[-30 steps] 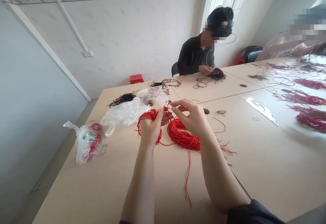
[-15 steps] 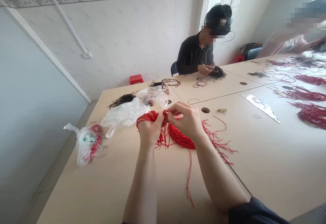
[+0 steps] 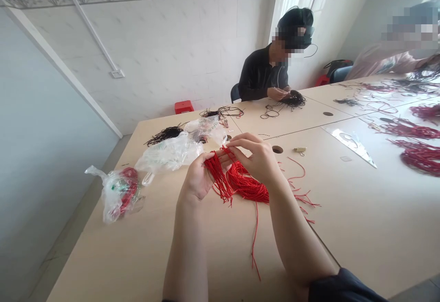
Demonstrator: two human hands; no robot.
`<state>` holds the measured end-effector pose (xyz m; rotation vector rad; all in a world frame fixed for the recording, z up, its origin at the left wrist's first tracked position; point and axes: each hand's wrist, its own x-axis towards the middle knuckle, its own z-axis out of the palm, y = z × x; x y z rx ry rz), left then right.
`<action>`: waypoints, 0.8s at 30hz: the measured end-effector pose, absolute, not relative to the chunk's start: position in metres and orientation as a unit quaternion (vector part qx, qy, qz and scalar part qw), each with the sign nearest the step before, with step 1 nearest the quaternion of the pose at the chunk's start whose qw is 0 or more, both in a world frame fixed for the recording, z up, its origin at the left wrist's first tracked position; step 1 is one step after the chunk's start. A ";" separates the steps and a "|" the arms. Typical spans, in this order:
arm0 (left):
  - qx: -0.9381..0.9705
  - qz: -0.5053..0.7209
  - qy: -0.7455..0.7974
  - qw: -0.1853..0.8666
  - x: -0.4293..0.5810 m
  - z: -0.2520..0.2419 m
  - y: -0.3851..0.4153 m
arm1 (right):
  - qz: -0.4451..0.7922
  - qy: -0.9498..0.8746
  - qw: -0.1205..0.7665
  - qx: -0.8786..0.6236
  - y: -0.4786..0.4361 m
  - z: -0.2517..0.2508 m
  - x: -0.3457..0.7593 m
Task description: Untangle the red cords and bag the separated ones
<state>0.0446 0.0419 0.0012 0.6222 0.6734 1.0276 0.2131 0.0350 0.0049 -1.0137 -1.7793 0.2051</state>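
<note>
A bundle of red cords [image 3: 220, 180] hangs over the fingers of my left hand [image 3: 199, 178], which is turned palm up and curled around it. My right hand [image 3: 252, 155] pinches red cord at the bundle's upper right end, thumb and forefinger close to the left fingertips. Beneath and right of the hands lies a larger coil of red cords [image 3: 249, 187] on the table, partly hidden by my right wrist. One loose red strand [image 3: 255, 242] trails from that coil toward me.
Clear plastic bags [image 3: 168, 153] and a bag with red cord [image 3: 120, 192] lie left. To the right are a metal clip [image 3: 300, 151], a clear set square [image 3: 350, 146] and dark red cord bundles [image 3: 421, 157]. A co-worker [image 3: 264, 73] across the table handles black cords [image 3: 294, 100].
My left hand has rolled palm up, and the red bundle now drapes down across its fingers toward me. My right hand has stayed close by, its fingers slightly more extended.
</note>
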 end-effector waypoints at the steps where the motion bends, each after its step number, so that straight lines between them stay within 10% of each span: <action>1: 0.293 0.474 0.310 0.771 0.045 0.000 0.042 | 0.088 -0.742 0.514 -0.421 0.035 0.005 0.213; 24: 0.356 0.486 0.336 0.724 0.033 0.009 0.036 | 0.184 -0.794 0.344 -0.466 0.048 -0.008 0.219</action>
